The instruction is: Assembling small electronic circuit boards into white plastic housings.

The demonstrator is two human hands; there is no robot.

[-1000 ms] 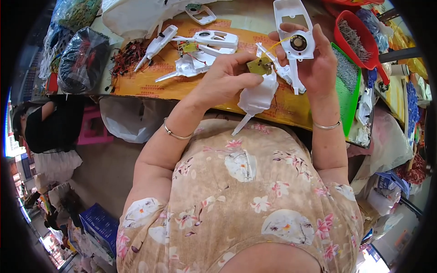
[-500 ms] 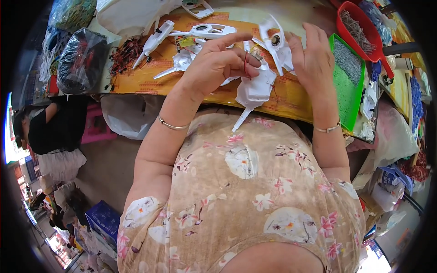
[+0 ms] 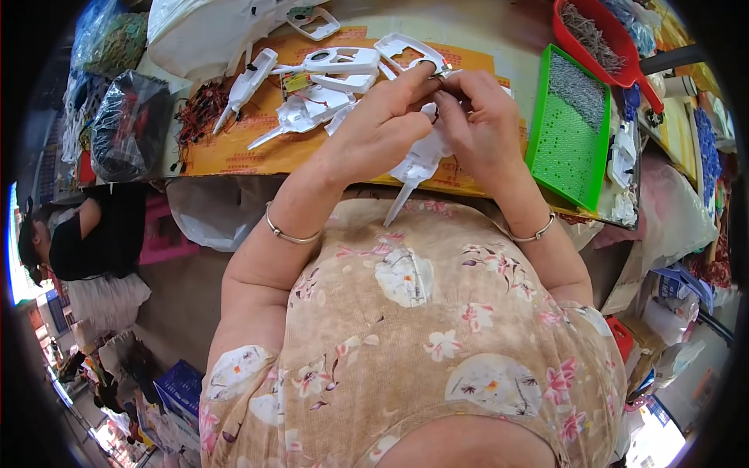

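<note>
My left hand (image 3: 378,129) and my right hand (image 3: 485,117) meet over the table, fingertips pinched close together around something small and dark. The fingers hide most of it, so I cannot make out its kind. Below them a white plastic housing half (image 3: 420,160) with a narrow tapered end lies at the table's front edge, partly covered by my hands. Just beyond my fingertips lies a white open-framed shell (image 3: 400,48). Left of my left hand are another white shell with wires (image 3: 312,109), a white shell with a round opening (image 3: 339,60) and a slim white tapered piece (image 3: 251,82).
A green tray (image 3: 535,144) of small metal parts stands at the right, with a red scoop (image 3: 633,76) of metal pins behind it. Tangled red and black wires (image 3: 203,113) and a dark plastic-wrapped bundle (image 3: 131,125) lie left. Another person (image 3: 97,222) sits far left.
My right hand has moved left and closed its fingers, meeting my left hand. My left hand, earlier pinching a thin red wire, has turned its fingers toward it. The view has shifted slightly.
</note>
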